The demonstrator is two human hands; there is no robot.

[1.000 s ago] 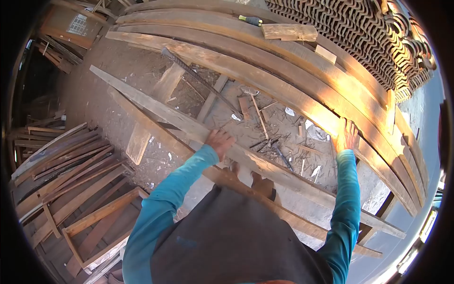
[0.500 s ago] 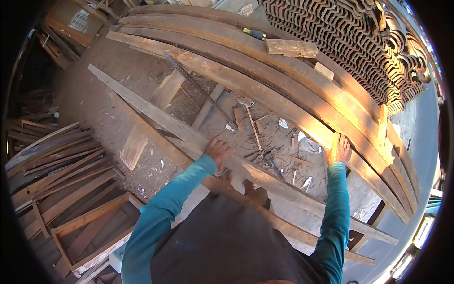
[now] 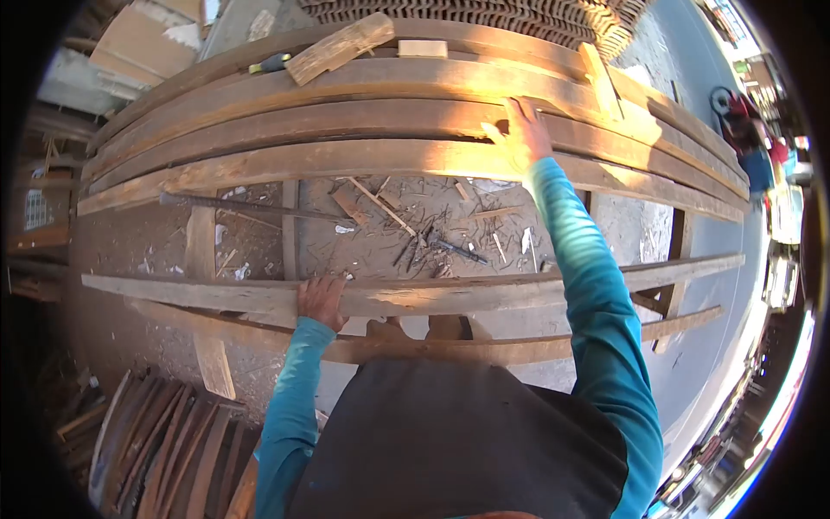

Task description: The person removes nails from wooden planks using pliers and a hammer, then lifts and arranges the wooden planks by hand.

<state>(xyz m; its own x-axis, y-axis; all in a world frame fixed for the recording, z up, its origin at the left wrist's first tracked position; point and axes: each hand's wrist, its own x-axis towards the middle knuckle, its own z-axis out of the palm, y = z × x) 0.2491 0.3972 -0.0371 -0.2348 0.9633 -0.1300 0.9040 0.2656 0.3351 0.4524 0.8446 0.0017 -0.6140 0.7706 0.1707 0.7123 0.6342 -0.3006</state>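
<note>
My left hand lies across a long greyish wooden plank, its fingers curled over the far edge. Just nearer to me runs a narrower brown plank, close to my body. Farther out, my right hand is stretched over a row of long brown beams, fingers spread and partly in sunlight. It is over the nearest beam and the one behind it; whether its fingertips press on the wood I cannot tell.
Atop the far beams lie a rough wood block, a small pale block and a yellow-and-black-handled tool. A metal bar crosses below. Wood scraps litter the ground. Stacked roof tiles stand behind, curved boards at lower left.
My view has turned to the right, so the planks now run nearly level. My right hand has shifted from the nearest beam farther across the row. My left hand stays on the greyish plank.
</note>
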